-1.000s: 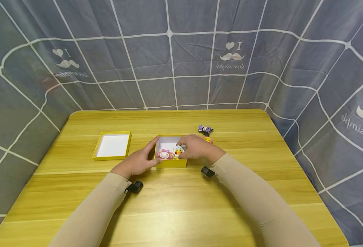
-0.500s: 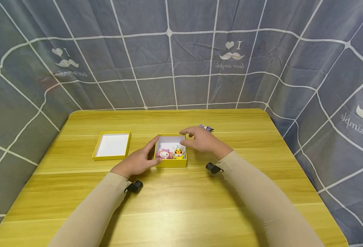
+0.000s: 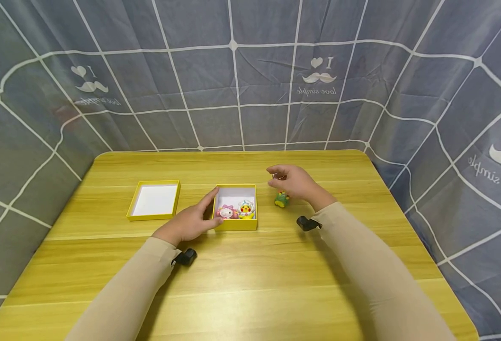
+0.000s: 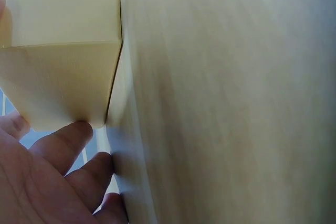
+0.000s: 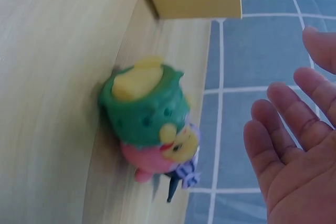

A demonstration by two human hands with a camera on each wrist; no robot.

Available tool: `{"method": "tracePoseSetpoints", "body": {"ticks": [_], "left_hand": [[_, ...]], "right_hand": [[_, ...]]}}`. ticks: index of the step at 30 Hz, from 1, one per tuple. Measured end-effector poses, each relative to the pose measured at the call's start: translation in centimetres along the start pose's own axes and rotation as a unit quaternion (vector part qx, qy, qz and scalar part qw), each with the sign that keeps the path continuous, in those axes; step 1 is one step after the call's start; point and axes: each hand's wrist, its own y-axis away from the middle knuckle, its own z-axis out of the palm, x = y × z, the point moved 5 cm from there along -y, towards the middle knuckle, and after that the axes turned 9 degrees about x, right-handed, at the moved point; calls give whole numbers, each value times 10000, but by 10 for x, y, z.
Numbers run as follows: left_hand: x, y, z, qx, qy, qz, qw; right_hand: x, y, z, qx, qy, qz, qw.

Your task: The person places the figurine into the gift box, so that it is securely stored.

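Observation:
My left hand [image 3: 192, 221] holds the yellow box [image 3: 235, 225] at its left side. The thumb is at the front wall and the index finger at the far left corner. Inside the box sit a pink-hooded toy figure [image 3: 227, 212] and a yellow toy figure with red cheeks [image 3: 246, 210]. My right hand [image 3: 295, 182] hovers right of the box with relaxed, parted fingers, empty. Near it on the table is a green toy figure with yellow [image 5: 147, 106]. A pink toy figure with a yellow face [image 5: 142, 156] and a dark one with a purple striped bow [image 5: 186, 174] overlap behind it.
The box's lid [image 3: 154, 200], white inside with a yellow rim, lies upturned left of the box. All this stands on a wood-grain table [image 3: 216, 293]. A grey grid-patterned curtain [image 3: 267, 94] surrounds its back and sides.
My right hand has let go of the yellow figure in the box. It has moved out to the right, over the loose figures. My left hand has stayed at the box.

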Motion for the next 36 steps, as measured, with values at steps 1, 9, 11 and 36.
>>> {"method": "tracePoseSetpoints", "body": {"ticks": [1,9,11,36], "left_hand": [[0,0,0,-8,18,1,10000],[-1,-1,0,1,49,17,10000],[-1,-1,0,-2,49,22,10000],[-1,0,1,26,74,8,10000]], "right_hand": [[2,0,-1,6,-13,24,10000],[19,-7,-10,225,257,213,9992],[24,-8,-11,285,315,283,9987],[57,-19,-11,345,442,717,9959]]}}
